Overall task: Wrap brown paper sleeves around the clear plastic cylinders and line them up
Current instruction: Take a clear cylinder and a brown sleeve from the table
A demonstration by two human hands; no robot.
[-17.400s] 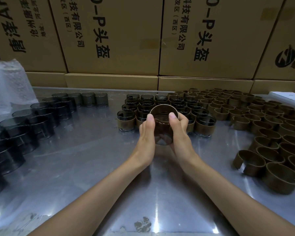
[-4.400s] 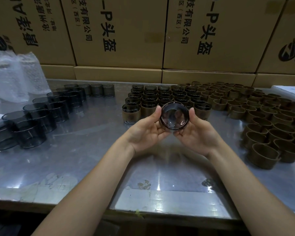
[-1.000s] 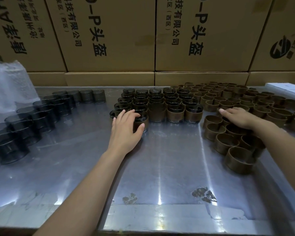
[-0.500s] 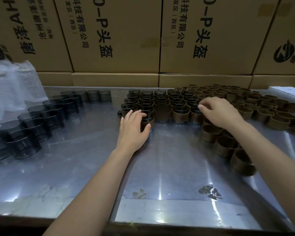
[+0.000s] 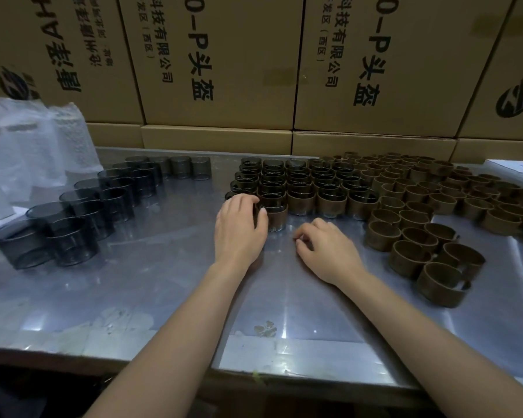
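Sleeved cylinder upright, open end up; left hand grips it.

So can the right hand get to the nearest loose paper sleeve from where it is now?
Probably yes. The right hand holds nothing, and only bare table lies between it and the nearest paper sleeve, which sits at the pile's open front edge.
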